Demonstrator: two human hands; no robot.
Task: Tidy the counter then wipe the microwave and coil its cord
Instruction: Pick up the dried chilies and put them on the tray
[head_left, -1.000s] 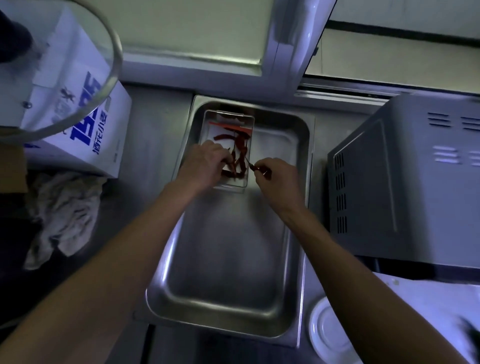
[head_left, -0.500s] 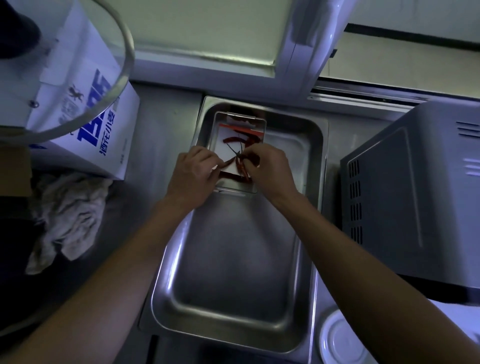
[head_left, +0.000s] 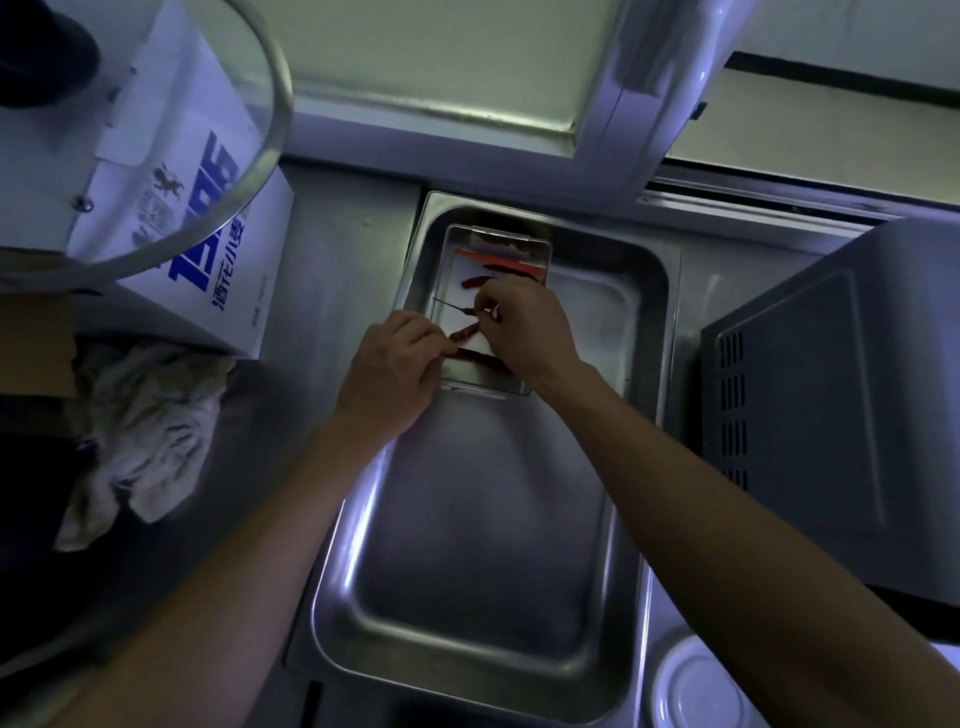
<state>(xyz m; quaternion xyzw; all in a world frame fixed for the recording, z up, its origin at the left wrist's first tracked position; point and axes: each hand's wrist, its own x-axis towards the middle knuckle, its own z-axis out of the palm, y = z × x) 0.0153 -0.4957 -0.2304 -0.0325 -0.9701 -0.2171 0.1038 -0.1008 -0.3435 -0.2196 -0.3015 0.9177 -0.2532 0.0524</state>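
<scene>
Both hands work inside a small clear container (head_left: 447, 270) in a steel tray (head_left: 649, 332). Right hand (head_left: 524, 327) pinches a dried chili's stem (head_left: 457, 307); left hand (head_left: 389, 369) pinches another chili (head_left: 464, 332). Likely light, brittle; best held mid-body.

white box, blue print (head_left: 208, 249) | glass bowl (head_left: 270, 104) over it | crumpled cloth (head_left: 140, 431) beside

Two hands (head_left: 395, 374), one microwave (head_left: 831, 415), two trays (head_left: 670, 312) (nested), several chillies (head_left: 478, 282)
</scene>
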